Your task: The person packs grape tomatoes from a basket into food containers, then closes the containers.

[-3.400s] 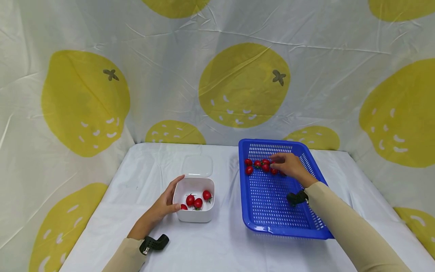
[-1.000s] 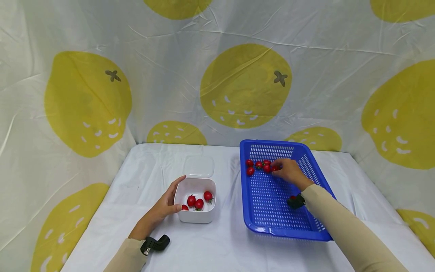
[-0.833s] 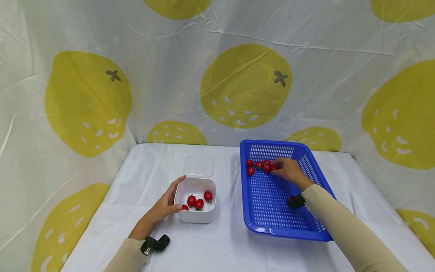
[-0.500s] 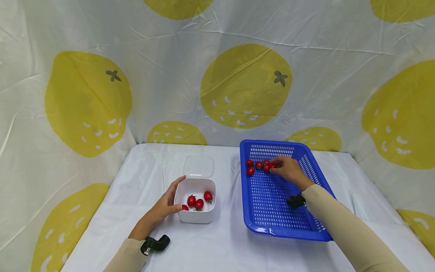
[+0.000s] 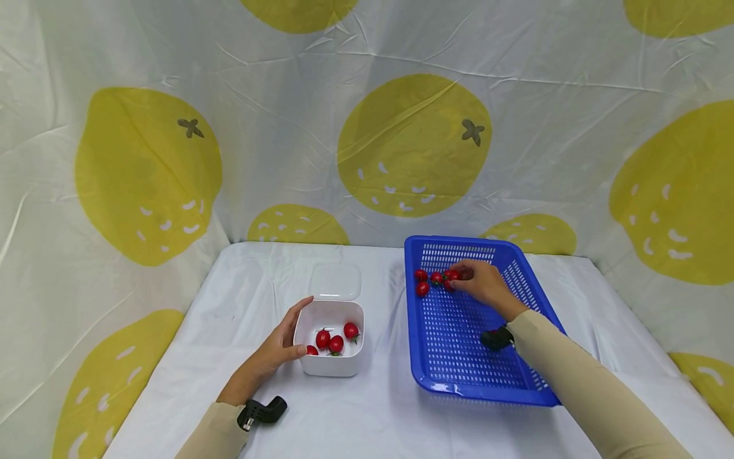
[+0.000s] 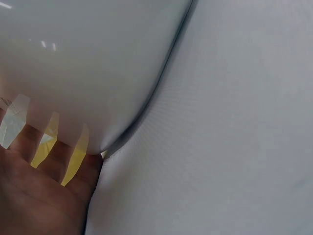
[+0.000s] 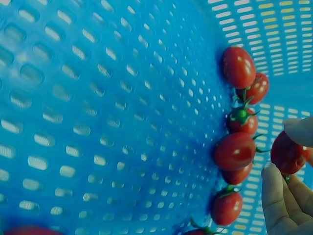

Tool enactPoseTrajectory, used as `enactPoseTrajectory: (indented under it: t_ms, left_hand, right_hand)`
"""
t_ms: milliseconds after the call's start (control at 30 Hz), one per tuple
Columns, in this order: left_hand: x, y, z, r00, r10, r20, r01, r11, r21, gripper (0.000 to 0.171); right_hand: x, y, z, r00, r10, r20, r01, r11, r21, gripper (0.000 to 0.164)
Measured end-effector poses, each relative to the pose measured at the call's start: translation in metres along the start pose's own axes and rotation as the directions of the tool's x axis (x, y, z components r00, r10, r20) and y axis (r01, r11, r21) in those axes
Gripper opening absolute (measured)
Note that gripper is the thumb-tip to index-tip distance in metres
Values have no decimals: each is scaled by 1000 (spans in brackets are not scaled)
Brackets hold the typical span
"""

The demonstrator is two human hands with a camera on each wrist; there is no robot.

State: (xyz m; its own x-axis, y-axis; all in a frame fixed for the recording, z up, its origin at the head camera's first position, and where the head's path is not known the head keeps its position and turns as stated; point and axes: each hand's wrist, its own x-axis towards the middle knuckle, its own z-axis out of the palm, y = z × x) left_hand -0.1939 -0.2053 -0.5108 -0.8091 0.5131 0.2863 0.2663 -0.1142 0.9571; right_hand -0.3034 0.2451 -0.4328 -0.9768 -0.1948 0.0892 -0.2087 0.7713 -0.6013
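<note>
My left hand (image 5: pixel 285 339) holds a white square box (image 5: pixel 328 365) by its left side, with the thumb at the front and the index fingertip near the back corner. In the left wrist view its fingers (image 6: pixel 73 166) lie against the box wall (image 6: pixel 98 63). Several red cherry tomatoes (image 5: pixel 323 338) with green tops lie inside. My right hand (image 5: pixel 484 284) is in the blue basket (image 5: pixel 484 393). In the right wrist view, its thumb and fingers pinch a cherry tomato (image 7: pixel 285 155) beside a row of others (image 7: pixel 235 151).
Behind the box lies a clear lid (image 5: pixel 335 281) on the white cloth (image 5: pixel 367 421). A curtain with yellow lemons (image 5: pixel 415 143) hangs behind and at the sides. More tomatoes (image 5: pixel 422 289) lie at the basket's back left.
My right hand has moved slightly left and back in the basket, further over the tomatoes there. My left hand and the box have kept their place.
</note>
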Motion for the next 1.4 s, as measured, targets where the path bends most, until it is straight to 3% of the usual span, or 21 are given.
enactPoseTrajectory:
  t_ms: [433,633,967,1267,1400]
  left_hand:
    - [0,0,0,1000,12,5,-12,1000,17,86]
    - [0,0,0,1000,9,-1,-9,1000,18,85]
    - [0,0,-1,1000,13,-2,-13,1000,21,85]
    - [-1,0,0,1000,8,-1,-8,1000,26,85]
    - [0,0,-1,1000,8,1,-8,999,37,85]
  right_hand:
    - [-4,-26,3,997,-55,-49,58,996,65,36]
    - [-4,-37,5,990,-113,-85,123,985,124,35]
    - [-8,-63,10,974,-201,-106,222,940,259,35]
    - [-21,-97,13,970,-233,-72,243,893,379,35]
    - [-20,-100,19,966,-255,-45,249,869,428,36]
